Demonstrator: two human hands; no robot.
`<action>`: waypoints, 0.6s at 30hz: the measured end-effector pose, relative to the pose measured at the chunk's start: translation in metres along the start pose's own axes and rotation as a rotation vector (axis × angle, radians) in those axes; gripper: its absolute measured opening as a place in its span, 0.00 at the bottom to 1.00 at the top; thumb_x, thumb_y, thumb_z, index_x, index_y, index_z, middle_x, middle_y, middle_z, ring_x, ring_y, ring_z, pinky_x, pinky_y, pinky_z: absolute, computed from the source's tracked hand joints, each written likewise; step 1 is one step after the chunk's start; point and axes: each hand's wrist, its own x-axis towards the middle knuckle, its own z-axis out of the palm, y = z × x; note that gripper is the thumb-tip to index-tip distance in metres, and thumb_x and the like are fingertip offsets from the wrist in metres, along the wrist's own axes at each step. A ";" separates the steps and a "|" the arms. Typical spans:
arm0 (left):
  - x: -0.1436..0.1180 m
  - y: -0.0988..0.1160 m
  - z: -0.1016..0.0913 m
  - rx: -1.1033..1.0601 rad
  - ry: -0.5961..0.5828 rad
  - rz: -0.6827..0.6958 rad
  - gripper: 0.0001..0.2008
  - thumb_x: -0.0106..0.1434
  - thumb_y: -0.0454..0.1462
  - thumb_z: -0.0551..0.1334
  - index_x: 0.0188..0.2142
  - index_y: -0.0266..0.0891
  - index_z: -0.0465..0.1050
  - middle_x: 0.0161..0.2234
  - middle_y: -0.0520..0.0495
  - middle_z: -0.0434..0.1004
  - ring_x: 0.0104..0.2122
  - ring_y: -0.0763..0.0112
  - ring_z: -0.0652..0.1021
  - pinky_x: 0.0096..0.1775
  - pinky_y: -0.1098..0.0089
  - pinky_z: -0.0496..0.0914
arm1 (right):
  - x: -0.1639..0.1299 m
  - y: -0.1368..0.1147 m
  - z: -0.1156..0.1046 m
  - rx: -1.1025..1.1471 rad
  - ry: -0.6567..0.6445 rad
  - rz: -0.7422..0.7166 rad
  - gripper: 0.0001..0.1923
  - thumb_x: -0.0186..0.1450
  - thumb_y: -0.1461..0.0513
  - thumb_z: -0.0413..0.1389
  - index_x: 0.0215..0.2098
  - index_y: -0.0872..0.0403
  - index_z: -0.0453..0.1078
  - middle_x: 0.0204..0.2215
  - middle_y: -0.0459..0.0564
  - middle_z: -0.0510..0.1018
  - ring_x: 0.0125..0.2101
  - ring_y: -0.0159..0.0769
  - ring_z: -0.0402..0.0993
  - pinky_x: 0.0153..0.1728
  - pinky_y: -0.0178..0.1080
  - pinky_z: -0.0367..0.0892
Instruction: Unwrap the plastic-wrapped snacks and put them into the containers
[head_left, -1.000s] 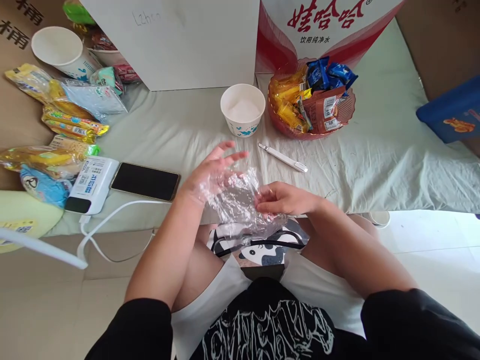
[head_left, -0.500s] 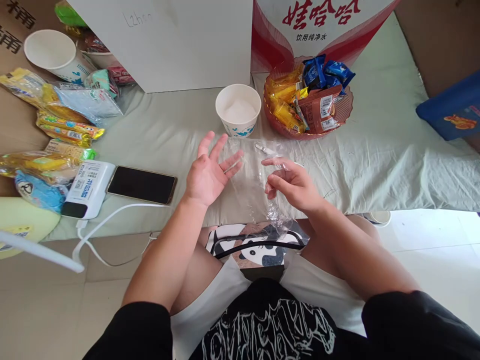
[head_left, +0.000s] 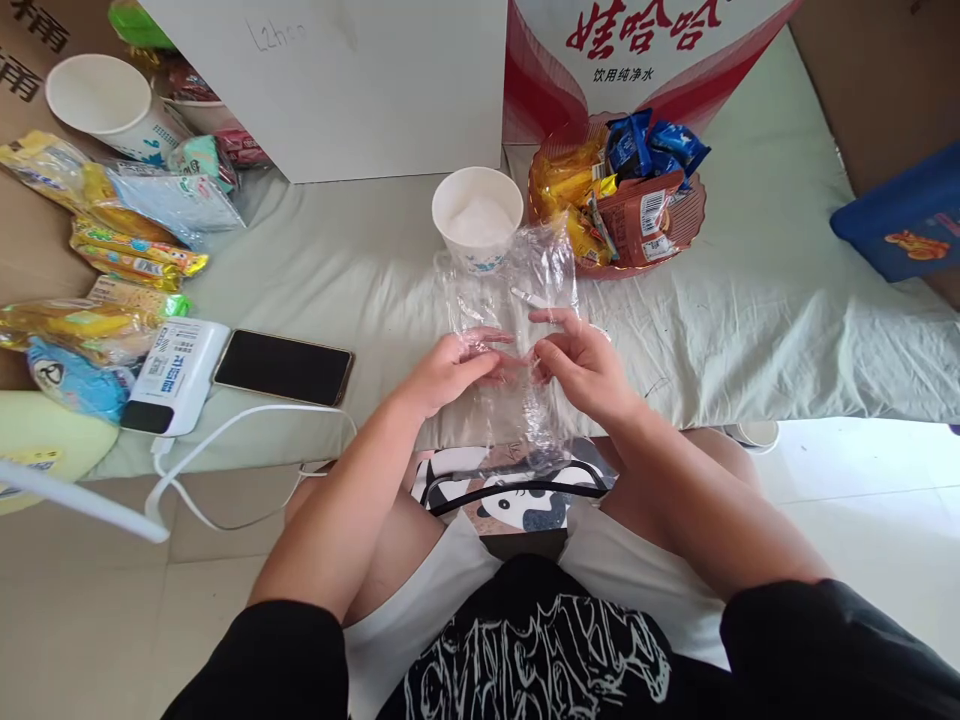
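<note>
A crinkled clear plastic bag spreads in front of me, reaching from the paper cup down past the front edge of the cloth. My right hand pinches it with thumb and curled fingers on its right side. On the left side, my left hand has its thumb over the film, and its fingers show through the plastic. The bag's upper part overlaps the front of a white paper cup with something white inside. It also reaches the near rim of a pinkish glass bowl of wrapped snacks.
Left of my hands lie a dark phone and a white power bank with a white cable. Packaged snacks and another paper cup crowd the far left. A white box and a red-white carton stand behind.
My left hand, earlier raised with spread fingers, has come down and right onto the plastic. The bag now stands more spread and higher, over the cup's front. My right hand has barely moved.
</note>
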 end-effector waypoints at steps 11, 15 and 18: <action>-0.014 0.018 -0.009 -0.109 0.023 0.186 0.15 0.56 0.44 0.76 0.37 0.39 0.79 0.21 0.51 0.81 0.18 0.69 0.80 0.21 0.72 0.73 | -0.004 0.004 -0.003 -0.037 -0.008 -0.241 0.11 0.72 0.52 0.56 0.48 0.45 0.75 0.42 0.48 0.81 0.21 0.26 0.72 0.23 0.38 0.72; -0.024 0.024 -0.013 -0.091 -0.035 0.181 0.15 0.51 0.44 0.80 0.28 0.37 0.80 0.26 0.46 0.84 0.21 0.68 0.82 0.26 0.69 0.77 | -0.009 0.002 -0.006 -0.073 0.052 -0.363 0.14 0.69 0.54 0.60 0.26 0.49 0.75 0.53 0.52 0.76 0.30 0.32 0.75 0.28 0.44 0.74; -0.021 0.020 -0.020 0.036 0.002 0.185 0.11 0.51 0.41 0.78 0.24 0.38 0.81 0.30 0.44 0.86 0.24 0.68 0.82 0.29 0.66 0.77 | -0.007 0.000 -0.009 -0.085 0.149 -0.367 0.18 0.63 0.56 0.64 0.18 0.50 0.69 0.48 0.52 0.75 0.49 0.45 0.75 0.46 0.53 0.76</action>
